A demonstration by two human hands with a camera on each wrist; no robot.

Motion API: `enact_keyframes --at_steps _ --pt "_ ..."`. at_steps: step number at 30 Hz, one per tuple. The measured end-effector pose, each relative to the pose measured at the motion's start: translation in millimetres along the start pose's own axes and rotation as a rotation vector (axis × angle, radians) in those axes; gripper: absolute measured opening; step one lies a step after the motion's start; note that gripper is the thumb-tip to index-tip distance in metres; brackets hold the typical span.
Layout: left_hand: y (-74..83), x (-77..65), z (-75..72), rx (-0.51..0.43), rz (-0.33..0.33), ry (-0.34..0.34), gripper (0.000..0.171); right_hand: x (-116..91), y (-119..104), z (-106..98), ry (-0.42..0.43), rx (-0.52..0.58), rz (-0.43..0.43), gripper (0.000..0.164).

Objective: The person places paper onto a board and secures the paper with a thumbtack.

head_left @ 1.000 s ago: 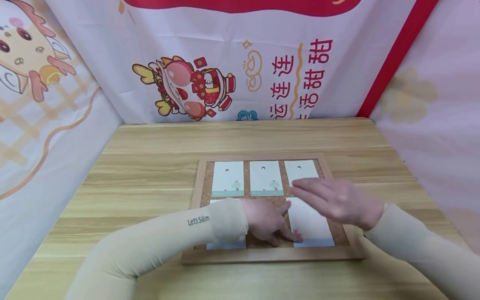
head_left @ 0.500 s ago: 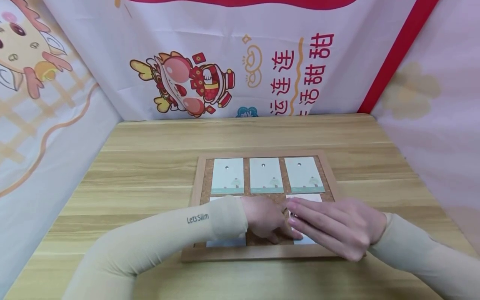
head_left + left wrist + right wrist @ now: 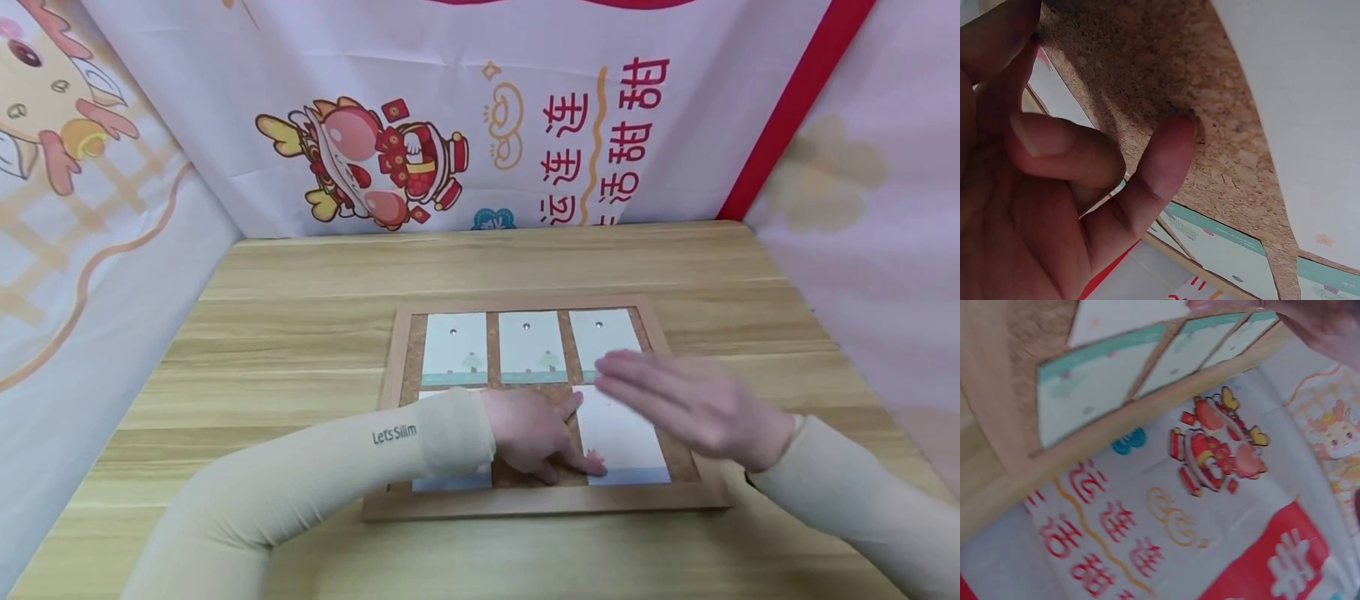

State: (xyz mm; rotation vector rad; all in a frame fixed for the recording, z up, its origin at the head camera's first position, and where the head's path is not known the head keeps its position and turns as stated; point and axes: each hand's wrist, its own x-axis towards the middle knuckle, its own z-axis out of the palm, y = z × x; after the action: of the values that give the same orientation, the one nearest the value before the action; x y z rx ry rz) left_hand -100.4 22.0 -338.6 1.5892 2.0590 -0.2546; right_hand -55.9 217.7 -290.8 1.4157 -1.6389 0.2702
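Observation:
A wood-framed cork board (image 3: 525, 505) lies on the table. My left hand (image 3: 528, 433) spreads its fingers over the bare cork, and two fingertips press the left edge of the lower right white card (image 3: 630, 437). In the left wrist view the thumb (image 3: 1169, 156) lies against the cork beside that card (image 3: 1310, 125). My right hand (image 3: 697, 408) hovers over the card's upper right part, blurred, fingers straight and side by side. Its thumb is hidden, and I cannot tell whether it pinches anything. Tiny specks show near the card's top.
Along the board's top row, a left card (image 3: 454, 350), a middle card (image 3: 531, 346) and a right card (image 3: 600, 337) each carry a silver tack. A lower left card (image 3: 453, 482) is partly under the left sleeve (image 3: 315, 467). A printed cloth (image 3: 420, 50) hangs behind the table.
My right hand came down over the lower right card, a shiny spot at its fingers, then rose and moved back up and right. My left hand kept its place on the board.

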Motion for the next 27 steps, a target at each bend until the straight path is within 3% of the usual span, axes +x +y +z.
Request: enact_keyframes --at_steps 6,8,11,13,17,27 --pt "-2.0 1.1 0.7 -0.038 -0.007 -0.003 0.056 -44.2 24.8 -1.0 -0.315 0.153 0.639 0.014" --pt "-2.8 1.4 1.2 -0.046 -0.001 -0.001 0.055 -53.3 32.9 -0.6 -0.415 0.286 0.864 0.022" --pt "-3.8 1.7 2.2 -0.057 0.008 0.003 0.054 -64.1 40.8 -0.6 -0.587 0.508 1.17 0.011" --pt "-4.2 1.6 2.5 -0.06 0.012 0.006 0.054 -70.1 43.2 1.1 -0.692 0.63 1.324 0.005" --pt "-4.5 1.8 2.8 -0.043 0.013 0.005 0.055 -79.6 42.1 9.8 -0.766 0.798 1.461 0.005" --pt "-6.0 2.7 3.5 -0.022 0.013 -0.01 0.056 -87.7 34.9 29.0 -0.833 0.979 1.58 0.006"
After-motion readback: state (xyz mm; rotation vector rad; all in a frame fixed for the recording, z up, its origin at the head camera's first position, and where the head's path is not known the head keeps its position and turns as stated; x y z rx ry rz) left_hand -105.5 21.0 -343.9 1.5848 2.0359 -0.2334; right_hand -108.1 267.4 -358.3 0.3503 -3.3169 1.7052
